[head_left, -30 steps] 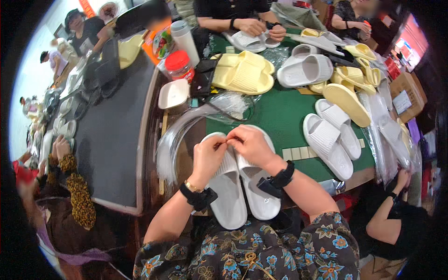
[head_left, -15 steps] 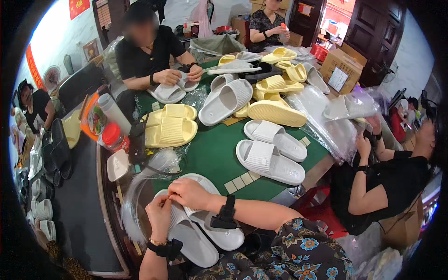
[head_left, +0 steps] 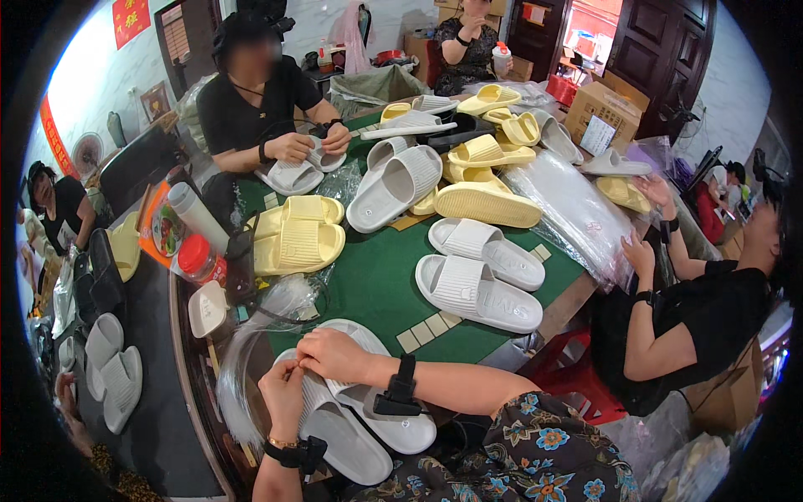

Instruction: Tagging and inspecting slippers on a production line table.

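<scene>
A pair of grey slippers lies in front of me at the near table edge, toes away: a left slipper [head_left: 345,443] and a right slipper [head_left: 403,432]. Over the strap of the left slipper, the fingertips of my left hand [head_left: 281,391] and my right hand [head_left: 333,355] meet in a pinch. Whatever is between them is too small or hidden to make out. Beside my left hand lies a bundle of clear plastic strands [head_left: 242,368]. Another grey pair, with a ribbed-strap slipper [head_left: 478,293] nearest, rests on the green tabletop [head_left: 376,284] beyond my hands.
Yellow slippers [head_left: 299,243] and a mixed slipper pile [head_left: 485,205] cover the far table. A red-lidded jar [head_left: 201,263] and white dish [head_left: 207,309] stand left. Clear bags [head_left: 569,209] lie right. Co-workers sit around; grey slippers [head_left: 122,389] lie on the dark side table [head_left: 159,435].
My hands stay pinched over the strap, barely shifted. The right co-worker's grey slipper is down and a hand touches a yellow one. A grey pair now lies farther forward on the dark table.
</scene>
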Available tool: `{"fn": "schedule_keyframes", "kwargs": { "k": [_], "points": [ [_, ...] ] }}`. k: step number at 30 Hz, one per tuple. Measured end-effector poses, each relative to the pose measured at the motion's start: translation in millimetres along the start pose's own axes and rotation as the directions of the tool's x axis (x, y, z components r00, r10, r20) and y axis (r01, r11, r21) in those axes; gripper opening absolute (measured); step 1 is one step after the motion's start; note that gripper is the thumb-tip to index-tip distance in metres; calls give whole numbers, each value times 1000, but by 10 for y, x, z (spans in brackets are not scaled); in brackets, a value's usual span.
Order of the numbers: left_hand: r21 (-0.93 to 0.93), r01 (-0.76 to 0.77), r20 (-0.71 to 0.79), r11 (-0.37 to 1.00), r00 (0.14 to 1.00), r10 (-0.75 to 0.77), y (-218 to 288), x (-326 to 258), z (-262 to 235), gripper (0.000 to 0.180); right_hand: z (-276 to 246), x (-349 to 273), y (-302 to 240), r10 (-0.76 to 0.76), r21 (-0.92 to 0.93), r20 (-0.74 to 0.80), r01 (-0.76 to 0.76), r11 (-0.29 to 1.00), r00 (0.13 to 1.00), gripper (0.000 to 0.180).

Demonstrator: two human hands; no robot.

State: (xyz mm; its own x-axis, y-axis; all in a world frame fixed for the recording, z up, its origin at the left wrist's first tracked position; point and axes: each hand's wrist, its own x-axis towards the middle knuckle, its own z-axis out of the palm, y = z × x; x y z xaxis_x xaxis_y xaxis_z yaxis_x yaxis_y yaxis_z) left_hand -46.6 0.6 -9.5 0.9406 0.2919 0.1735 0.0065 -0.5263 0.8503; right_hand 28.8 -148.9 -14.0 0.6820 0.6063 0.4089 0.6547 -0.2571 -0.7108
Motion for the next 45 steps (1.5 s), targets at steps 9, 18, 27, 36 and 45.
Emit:
{"fn": "schedule_keyframes", "kwargs": {
  "k": [9, 18, 27, 36, 45],
  "points": [
    [-38, 19, 18, 999, 1000, -18, 120, -6, -11, 8, -16, -18, 3, -10, 27, -11, 10, 1000, 1000, 12],
    [-135, 68, 45, 988, 997, -63, 64, 11, -10, 6, 18, -33, 16, 39, 87, -28, -36, 996, 999, 13],
    [-157, 39, 33, 987, 999, -34, -32, 10, 3, 7, 18, -22, 18, 17, 50, -20, -16, 999, 1000, 13],
    [-131, 79, 54, 988, 996, -72, 37, -13, -17, 8, 35, -36, 31, 31, 34, 2, -31, 999, 1000, 14],
    [-209, 106, 50, 972, 994, -98, 32, -4, 8, 6, -12, -51, 5, 50, 143, -67, -40, 989, 996, 15]
  ]
}}
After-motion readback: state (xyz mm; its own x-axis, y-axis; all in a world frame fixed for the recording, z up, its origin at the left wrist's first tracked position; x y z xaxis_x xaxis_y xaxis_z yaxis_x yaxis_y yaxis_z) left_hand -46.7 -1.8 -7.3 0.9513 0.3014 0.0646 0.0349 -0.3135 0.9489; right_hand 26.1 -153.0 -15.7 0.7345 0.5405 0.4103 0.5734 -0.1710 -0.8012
